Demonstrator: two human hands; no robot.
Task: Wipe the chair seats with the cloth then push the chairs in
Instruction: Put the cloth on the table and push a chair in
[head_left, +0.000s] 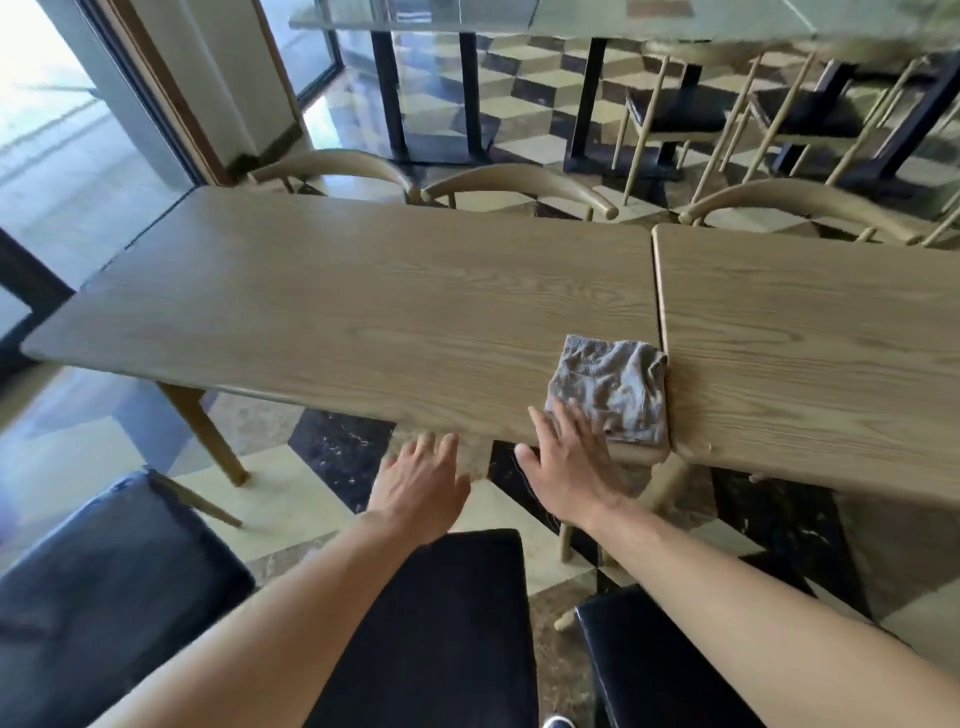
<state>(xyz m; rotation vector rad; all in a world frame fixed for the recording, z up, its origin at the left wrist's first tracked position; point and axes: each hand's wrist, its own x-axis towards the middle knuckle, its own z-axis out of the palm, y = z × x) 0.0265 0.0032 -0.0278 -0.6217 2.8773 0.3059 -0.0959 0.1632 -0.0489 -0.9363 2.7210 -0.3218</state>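
Grey cloth (613, 392) lies folded on the wooden tabletop (363, 312) at its near edge, the right hand (569, 462) resting flat-fingered on its near corner, no grip closed. Left hand (421, 483) hovers, fingers relaxed, beside it. Three black seats (441, 623) stand below.

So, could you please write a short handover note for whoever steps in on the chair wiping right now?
Left hand: open, fingers straight, at the near edge of the left table, holding nothing.
Right hand: open, fingers lying flat on the near corner of the grey cloth.
Cloth: folded on the table's near edge, beside the seam with the right table.
Three dark chair seats, left, middle and right, stand pulled out from the table.
Done: nothing that shows.
Left: pick up the cloth, wipe each seat, push the chairs in.
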